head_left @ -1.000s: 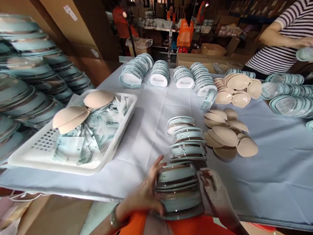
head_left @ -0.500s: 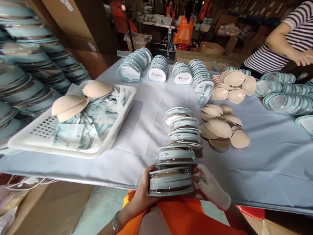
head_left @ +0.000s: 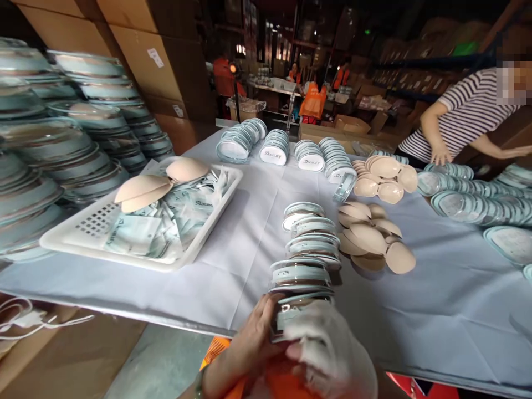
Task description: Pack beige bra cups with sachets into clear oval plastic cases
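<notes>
Near the table's front edge lies a row of pale-blue-edged clear plastic cases [head_left: 301, 272], standing one behind another. My left hand [head_left: 258, 324] is bare and closed round the left side of the nearest plastic case [head_left: 286, 317]. My right hand [head_left: 332, 346], in a whitish glove, is in front of that same case and covers its right part. It is smeared by motion, so I cannot tell how its fingers lie. Right of the row is a loose heap of beige bra cups [head_left: 368, 238].
On the left stands a white plastic basket [head_left: 195, 252] with printed packets and bra cups. Tall stacks of cases [head_left: 78, 144] rise beside it. More cases [head_left: 274, 147] and nested cups [head_left: 386, 177] line the back. A person in a striped top [head_left: 461, 105] reaches over cases at right.
My right hand has swung from the nearest case's right side to its front. My left hand still holds the left side. The view has tilted up, and the striped-top person's hand now touches cases.
</notes>
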The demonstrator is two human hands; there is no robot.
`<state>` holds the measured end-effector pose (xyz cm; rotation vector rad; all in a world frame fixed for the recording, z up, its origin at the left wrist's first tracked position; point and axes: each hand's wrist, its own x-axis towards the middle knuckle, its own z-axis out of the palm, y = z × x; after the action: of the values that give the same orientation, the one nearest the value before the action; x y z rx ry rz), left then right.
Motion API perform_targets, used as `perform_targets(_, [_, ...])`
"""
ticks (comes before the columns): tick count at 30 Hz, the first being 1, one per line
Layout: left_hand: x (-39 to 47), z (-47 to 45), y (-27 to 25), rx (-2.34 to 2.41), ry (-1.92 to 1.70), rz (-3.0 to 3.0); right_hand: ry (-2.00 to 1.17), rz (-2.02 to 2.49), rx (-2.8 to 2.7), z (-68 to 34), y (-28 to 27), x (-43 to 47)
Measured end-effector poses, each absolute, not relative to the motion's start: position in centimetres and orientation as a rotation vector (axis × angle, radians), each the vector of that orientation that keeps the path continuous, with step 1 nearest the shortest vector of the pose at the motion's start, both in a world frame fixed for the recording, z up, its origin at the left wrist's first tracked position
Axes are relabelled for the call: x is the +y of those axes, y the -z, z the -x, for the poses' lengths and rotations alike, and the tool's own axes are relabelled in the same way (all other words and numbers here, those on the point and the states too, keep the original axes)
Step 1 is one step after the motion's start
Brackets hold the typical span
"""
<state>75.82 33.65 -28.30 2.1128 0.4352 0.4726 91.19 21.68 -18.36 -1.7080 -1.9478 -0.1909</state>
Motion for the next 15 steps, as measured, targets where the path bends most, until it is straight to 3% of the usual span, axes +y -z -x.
perform_targets(4, [34.8, -75.2, 27.7, 0.386, -0.497, -2.176, 0.521, 1.628, -1.854, -95.5, 20.5, 18.2])
perform_targets(9, [34.7, -75.2, 26.2, 0.34, -0.477, -2.218, 0.435, 1.705, -1.844, -94.4, 19.8, 19.4])
perform_targets(15, [34.1, -74.6, 27.2, 0.612, -0.465, -2.296, 0.42, 1.546, -1.985, -97.2, 18.3, 20.3])
